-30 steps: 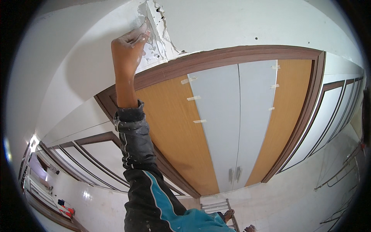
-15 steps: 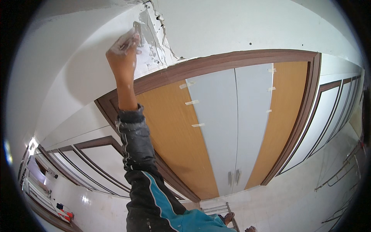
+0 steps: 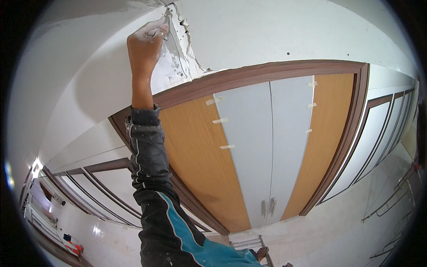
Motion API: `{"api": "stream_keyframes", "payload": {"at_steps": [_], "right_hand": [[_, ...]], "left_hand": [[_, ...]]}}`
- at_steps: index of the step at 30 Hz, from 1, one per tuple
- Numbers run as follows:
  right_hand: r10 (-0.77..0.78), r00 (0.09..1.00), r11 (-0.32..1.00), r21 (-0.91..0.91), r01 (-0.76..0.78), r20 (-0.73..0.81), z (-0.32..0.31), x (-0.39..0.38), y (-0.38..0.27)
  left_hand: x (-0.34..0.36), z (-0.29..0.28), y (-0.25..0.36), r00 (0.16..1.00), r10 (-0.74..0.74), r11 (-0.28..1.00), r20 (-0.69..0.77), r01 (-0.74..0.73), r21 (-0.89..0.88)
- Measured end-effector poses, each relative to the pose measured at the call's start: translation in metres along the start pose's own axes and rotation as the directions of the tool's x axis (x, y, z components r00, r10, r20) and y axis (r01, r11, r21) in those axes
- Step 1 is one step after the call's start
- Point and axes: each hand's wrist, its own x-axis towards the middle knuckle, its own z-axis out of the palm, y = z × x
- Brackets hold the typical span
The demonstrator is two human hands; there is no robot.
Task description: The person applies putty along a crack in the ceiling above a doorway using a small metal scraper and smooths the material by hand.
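Observation:
My left hand (image 3: pixel 147 36), dusted with white compound, is raised to the damaged corner of the wall above the cabinet. Its fingers are closed round a thin grey tool (image 3: pixel 166 20), apparently a putty knife, at the patch of grey and white filler (image 3: pixel 175 55) with a ragged edge and small holes. The brown wooden frame (image 3: pixel 249 69) of the cabinet runs just below that patch. A dark sleeve with a teal stripe covers my forearm. My right hand is not in view.
Grey doors (image 3: pixel 244 147) with tape strips stand between orange wood panels (image 3: pixel 329 124). A ladder (image 3: pixel 247 242) with a bare foot (image 3: pixel 262 252) on it is at the bottom. Metal frames (image 3: pixel 391 200) are at right, white panelled doors (image 3: pixel 102 191) at left, a red object (image 3: pixel 73 244) lower left.
My left hand with the tool moved down and left, then back up toward the top of the patch. The sleeve has shifted slightly left.

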Motion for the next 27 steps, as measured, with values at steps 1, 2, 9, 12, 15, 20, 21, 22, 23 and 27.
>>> {"api": "stream_keyframes", "payload": {"at_steps": [1,2,9,12,15,20,21,22,23,27], "right_hand": [[0.009,1.0,1.0,-0.02,-0.009,0.007,-0.001,0.002,0.002],[0.01,1.0,1.0,-0.022,-0.01,0.004,-0.002,0.001,0.005],[-0.029,0.999,0.999,0.045,0.029,0.014,-0.004,-0.002,0.006],[-0.08,0.997,0.997,0.007,0.08,0.018,-0.012,0.003,0.013],[-0.212,0.977,0.973,-0.089,0.214,0.037,-0.016,0.006,0.023],[-0.018,0.999,0.999,0.035,0.019,-0.035,-0.012,0.004,0.015],[0.02,0.998,0.999,0.029,-0.018,-0.061,-0.011,0.008,0.015],[0.056,0.994,0.998,0.03,-0.053,-0.092,-0.011,0.01,0.017],[0.055,0.994,0.998,0.03,-0.053,-0.095,-0.013,0.009,0.02],[-0.01,0.998,0.998,0.061,0.014,-0.065,-0.014,0.008,0.021]], "left_hand": [[-0.002,0.001,0.002,1.0,-0.002,1.0,0.002,0.002,-0.001],[-0.004,0.001,0.004,0.998,-0.061,0.998,0.024,0.061,0.005],[-0.013,-0.003,-0.004,0.999,-0.027,0.993,0.035,0.023,0.118],[-0.025,-0.001,-0.01,0.99,-0.141,0.984,0.009,0.14,0.112],[-0.038,-0.003,0.006,0.957,-0.282,0.956,0.071,0.273,0.107],[-0.054,-0.006,0.004,0.966,-0.254,0.967,0.043,0.254,0.013],[-0.055,-0.008,0.001,0.968,-0.243,0.968,0.054,0.246,-0.042],[-0.058,-0.007,0.002,0.968,-0.246,0.968,0.056,0.248,-0.044],[-0.064,-0.006,0.007,0.957,-0.28,0.96,0.079,0.279,0.017],[-0.071,0.0,0.007,0.951,-0.295,0.955,0.09,0.294,0.024]]}}
